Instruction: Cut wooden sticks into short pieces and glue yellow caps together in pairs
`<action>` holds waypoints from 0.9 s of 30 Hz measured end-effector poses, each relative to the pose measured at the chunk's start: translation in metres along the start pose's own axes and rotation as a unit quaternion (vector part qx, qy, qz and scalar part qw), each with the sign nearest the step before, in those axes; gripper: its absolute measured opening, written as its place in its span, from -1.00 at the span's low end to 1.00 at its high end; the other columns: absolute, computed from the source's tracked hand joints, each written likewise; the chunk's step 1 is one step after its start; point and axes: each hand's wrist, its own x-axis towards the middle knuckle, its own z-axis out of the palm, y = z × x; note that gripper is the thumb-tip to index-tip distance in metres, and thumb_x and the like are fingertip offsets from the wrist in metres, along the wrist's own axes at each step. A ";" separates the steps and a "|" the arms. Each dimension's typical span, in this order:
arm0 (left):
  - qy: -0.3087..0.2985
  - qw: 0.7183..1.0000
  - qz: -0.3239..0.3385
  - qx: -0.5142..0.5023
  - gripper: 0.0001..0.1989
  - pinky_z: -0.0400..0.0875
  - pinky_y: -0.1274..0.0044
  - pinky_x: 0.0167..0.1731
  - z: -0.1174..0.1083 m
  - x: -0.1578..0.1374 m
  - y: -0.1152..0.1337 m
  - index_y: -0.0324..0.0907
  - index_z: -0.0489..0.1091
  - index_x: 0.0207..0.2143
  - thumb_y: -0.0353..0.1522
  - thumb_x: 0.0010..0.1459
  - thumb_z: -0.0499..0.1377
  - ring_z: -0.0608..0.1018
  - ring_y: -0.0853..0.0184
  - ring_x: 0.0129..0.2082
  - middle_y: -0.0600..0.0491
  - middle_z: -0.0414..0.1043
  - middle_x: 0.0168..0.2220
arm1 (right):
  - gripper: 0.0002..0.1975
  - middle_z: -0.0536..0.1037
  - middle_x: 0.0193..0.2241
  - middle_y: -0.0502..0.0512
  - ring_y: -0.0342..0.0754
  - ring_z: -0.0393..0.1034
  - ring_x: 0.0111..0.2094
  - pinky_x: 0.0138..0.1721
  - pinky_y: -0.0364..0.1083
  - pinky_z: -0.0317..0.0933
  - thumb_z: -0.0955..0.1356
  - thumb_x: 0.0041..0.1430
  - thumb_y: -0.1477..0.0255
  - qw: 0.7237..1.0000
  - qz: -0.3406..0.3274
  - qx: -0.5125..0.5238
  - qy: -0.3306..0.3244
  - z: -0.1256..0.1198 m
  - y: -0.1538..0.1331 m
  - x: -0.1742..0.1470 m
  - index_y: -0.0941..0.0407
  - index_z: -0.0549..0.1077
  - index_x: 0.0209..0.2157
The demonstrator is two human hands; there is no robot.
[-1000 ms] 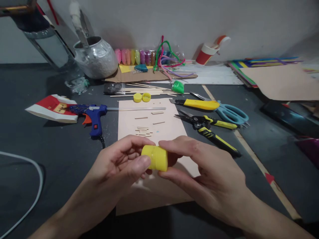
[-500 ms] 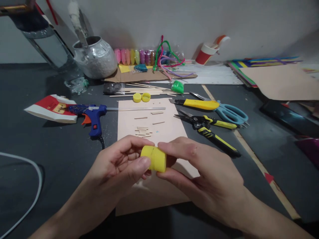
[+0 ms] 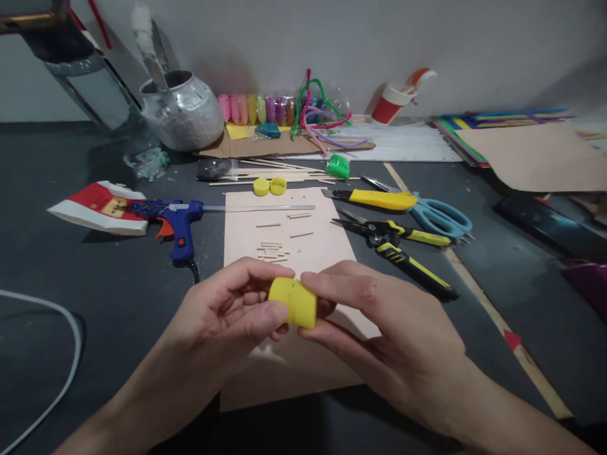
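Two yellow bottle caps [image 3: 293, 303] are pressed end to end between my hands, with a thin seam between them. My left hand [image 3: 237, 309] pinches the left cap with thumb and fingers. On the right cap, my right hand [image 3: 374, 322] closes its thumb and index finger. Beneath my hands lies a sheet of beige paper [image 3: 265, 379]. Short cut wooden sticks [image 3: 272, 251] rest on it, just beyond my fingers. Two more yellow caps [image 3: 261, 186] sit at the sheet's far edge.
A blue glue gun [image 3: 183, 230] with a long glue stick lies left, its nose on a red-and-white carton piece [image 3: 107, 208]. To the right are a yellow utility knife [image 3: 384, 200], blue-handled scissors [image 3: 441, 216] and black-and-yellow pliers [image 3: 393, 243]. A silver pot [image 3: 183, 114] stands behind.
Both hands keep hold of the joined caps in nearly the same place. The caps have turned very slightly; nothing else has visibly moved.
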 end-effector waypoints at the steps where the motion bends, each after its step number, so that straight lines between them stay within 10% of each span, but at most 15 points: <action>1: 0.005 1.000 -0.001 -0.009 -0.80 0.49 0.61 -0.35 0.000 0.001 -0.001 -0.08 0.58 -0.22 -0.31 0.05 0.39 0.60 0.34 -0.34 0.08 0.60 -0.28 | -0.72 0.58 -0.23 0.06 -0.08 0.49 -0.25 -0.27 -0.13 0.32 0.39 0.29 0.38 1.000 -0.001 0.002 0.001 0.000 0.000 0.000 0.06 0.34 0.01; 21: -0.017 1.000 0.018 0.001 -0.80 0.48 0.62 -0.34 -0.006 0.008 -0.009 -0.05 0.58 -0.21 -0.29 0.07 0.38 0.58 0.38 -0.36 0.10 0.60 -0.34 | -0.76 0.54 -0.28 0.01 -0.17 0.44 -0.31 -0.28 -0.21 0.28 0.38 0.32 0.37 1.000 -0.012 -0.009 -0.002 0.001 0.001 0.003 0.11 0.36 -0.03; 27: 0.051 0.995 0.089 0.008 -0.47 0.48 0.60 -0.13 0.001 0.002 -0.011 -0.03 0.47 -0.02 -0.28 -0.08 0.48 0.58 0.28 -0.08 0.07 0.56 -0.07 | -0.72 0.56 -0.29 0.06 -0.14 0.44 -0.32 -0.30 -0.19 0.28 0.38 0.31 0.40 0.986 -0.040 -0.150 0.065 0.005 0.001 -0.001 0.19 0.37 0.01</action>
